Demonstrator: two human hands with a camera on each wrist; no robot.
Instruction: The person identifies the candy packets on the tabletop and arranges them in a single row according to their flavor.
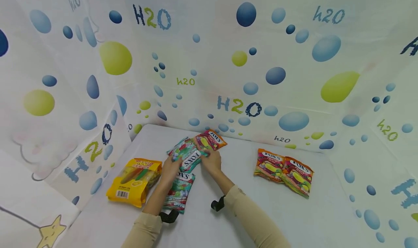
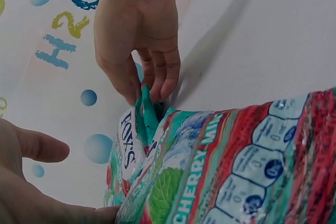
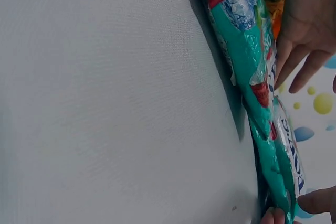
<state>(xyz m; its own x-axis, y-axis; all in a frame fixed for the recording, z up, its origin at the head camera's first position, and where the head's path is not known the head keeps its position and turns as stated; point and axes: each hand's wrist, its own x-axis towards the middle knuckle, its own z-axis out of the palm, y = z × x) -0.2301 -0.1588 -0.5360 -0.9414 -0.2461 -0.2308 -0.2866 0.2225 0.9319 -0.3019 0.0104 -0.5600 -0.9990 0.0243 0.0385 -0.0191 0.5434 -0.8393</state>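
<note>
My right hand (image 1: 212, 160) pinches the edge of a teal Fox's candy bag (image 1: 191, 158) between thumb and fingers, and this grip shows in the left wrist view too. On the bag's left side my left hand (image 1: 171, 168) touches it with fairly straight fingers; its thumb (image 2: 44, 146) stands apart from the bag in the left wrist view. A second teal Fox's bag, lettered Cherry Mint (image 2: 202, 156), lies nearer, beside the left forearm (image 1: 179, 191). Behind the handled bag lies a red-orange Fox's Fruits bag (image 1: 210, 140), partly covered.
At the left stands a yellow candy bag (image 1: 130, 186). Two more Fox's Fruits bags (image 1: 270, 165) lie overlapping at the right. The white table (image 1: 228, 222) is backed by a printed curtain (image 1: 209, 77) with blue and green drops.
</note>
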